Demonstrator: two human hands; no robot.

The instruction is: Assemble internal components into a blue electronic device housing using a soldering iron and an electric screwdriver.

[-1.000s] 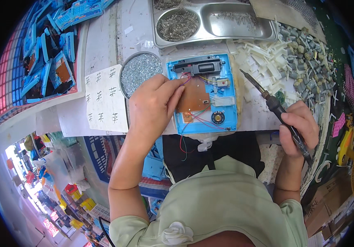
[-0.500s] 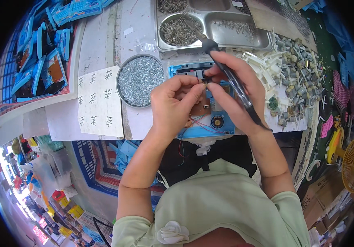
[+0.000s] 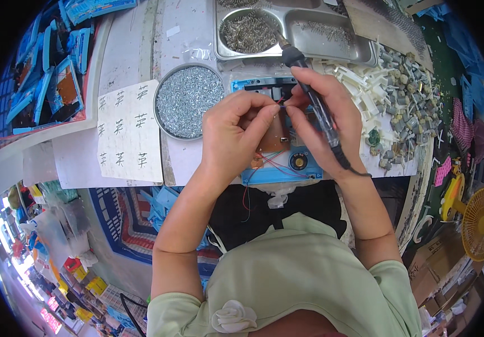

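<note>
My left hand [image 3: 233, 132] is closed, thumb and index finger pinched on something too small to make out. Its fingertips almost meet those of my right hand [image 3: 329, 115], above a blue plastic casing [image 3: 270, 177]. A black-handled soldering iron [image 3: 318, 104] is held across my right hand, metal tip pointing away from me and cord trailing over the wrist. My right thumb and index finger also pinch close together. Inside the casing are a brown circuit board [image 3: 273, 143], thin coloured wires [image 3: 273, 161] and a round black part [image 3: 297, 162]. My hands hide some of it.
A round tin of small metal pieces [image 3: 188, 101] stands left, beside a paper with handwritten characters [image 3: 130, 135]. Behind is a metal tray [image 3: 290, 56] with springs. White plastic parts [image 3: 354, 84] and small motors [image 3: 402, 106] lie right. A crate [image 3: 93, 106] holds blue casings.
Both hands stay close together over the casing, fingertips slightly farther from me. The soldering iron has shifted slightly with my right hand. The whole view has moved a little.
</note>
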